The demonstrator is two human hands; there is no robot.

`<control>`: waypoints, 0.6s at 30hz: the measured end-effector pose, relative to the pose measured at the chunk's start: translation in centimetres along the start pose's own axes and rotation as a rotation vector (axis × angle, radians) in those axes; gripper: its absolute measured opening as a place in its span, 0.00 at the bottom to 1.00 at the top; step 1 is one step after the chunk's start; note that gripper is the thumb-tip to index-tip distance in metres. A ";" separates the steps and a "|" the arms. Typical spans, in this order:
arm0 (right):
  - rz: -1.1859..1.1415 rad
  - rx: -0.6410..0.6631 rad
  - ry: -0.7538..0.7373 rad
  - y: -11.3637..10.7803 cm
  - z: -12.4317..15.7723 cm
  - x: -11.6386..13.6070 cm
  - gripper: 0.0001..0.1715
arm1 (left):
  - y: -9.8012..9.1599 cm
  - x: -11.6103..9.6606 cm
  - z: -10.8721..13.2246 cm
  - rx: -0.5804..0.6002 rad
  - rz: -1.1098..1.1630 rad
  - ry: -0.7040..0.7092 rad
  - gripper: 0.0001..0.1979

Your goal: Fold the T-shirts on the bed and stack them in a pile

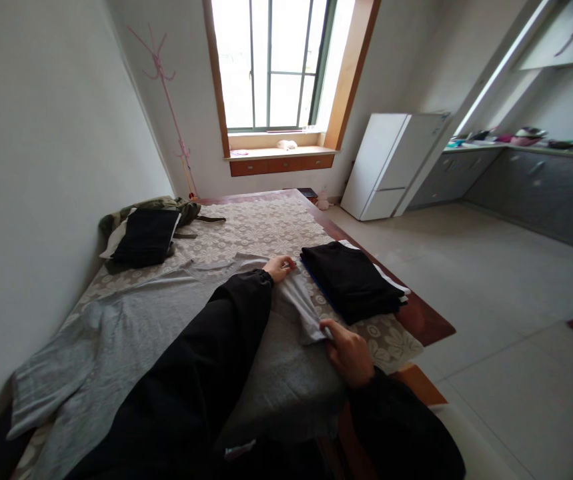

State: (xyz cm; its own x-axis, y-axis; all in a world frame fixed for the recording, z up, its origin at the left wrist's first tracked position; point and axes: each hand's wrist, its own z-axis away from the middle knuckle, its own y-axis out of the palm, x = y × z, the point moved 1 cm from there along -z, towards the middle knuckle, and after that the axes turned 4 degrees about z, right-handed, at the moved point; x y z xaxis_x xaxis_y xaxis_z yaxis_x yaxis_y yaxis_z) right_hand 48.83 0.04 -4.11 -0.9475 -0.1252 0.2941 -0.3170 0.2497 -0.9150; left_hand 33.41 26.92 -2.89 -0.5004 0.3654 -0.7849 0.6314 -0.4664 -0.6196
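Observation:
A grey T-shirt [141, 313] lies spread over the patterned tablecloth, its neckline toward the window and one sleeve out at the left. Its right side is folded inward. My left hand [279, 268] pinches the shirt near the shoulder, at the top of that fold. Lower and to the right, my right hand [349, 350] grips the edge of the shirt between thumb and fingers. Close to both hands, just right of the shirt, sits a stack of folded clothes [351, 280], black on top with white and blue edges showing. My left sleeve covers part of the shirt.
The table has a lace-patterned cloth [266, 220] and a reddish-brown edge [426, 320]. At the back left, folded black clothing [146, 237] rests on a camouflage garment [186, 207]. Beyond stand a pink coat rack [169, 100], a window [276, 67] and a white fridge [386, 160].

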 end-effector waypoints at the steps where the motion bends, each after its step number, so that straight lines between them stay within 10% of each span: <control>1: -0.007 0.008 -0.017 0.0 0.0 -0.1 0.26 | -0.2 0.2 -0.1 0.018 0.012 -0.005 0.16; 7: 0.085 0.123 -0.153 -0.2 -0.3 -0.5 0.34 | -0.7 0.5 -0.7 0.114 0.082 -0.006 0.27; 18: 0.095 0.059 0.018 -0.1 0.2 -0.9 0.27 | -0.3 -0.9 0.6 -0.120 -0.022 -0.068 0.23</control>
State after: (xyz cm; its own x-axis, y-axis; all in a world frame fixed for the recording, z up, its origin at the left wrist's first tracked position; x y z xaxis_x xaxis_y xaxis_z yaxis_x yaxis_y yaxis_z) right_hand 49.73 -0.03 -4.33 -0.9739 -0.0861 0.2099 -0.2234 0.2028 -0.9534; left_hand 33.31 26.22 -2.00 -0.5512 0.3171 -0.7718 0.6842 -0.3576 -0.6356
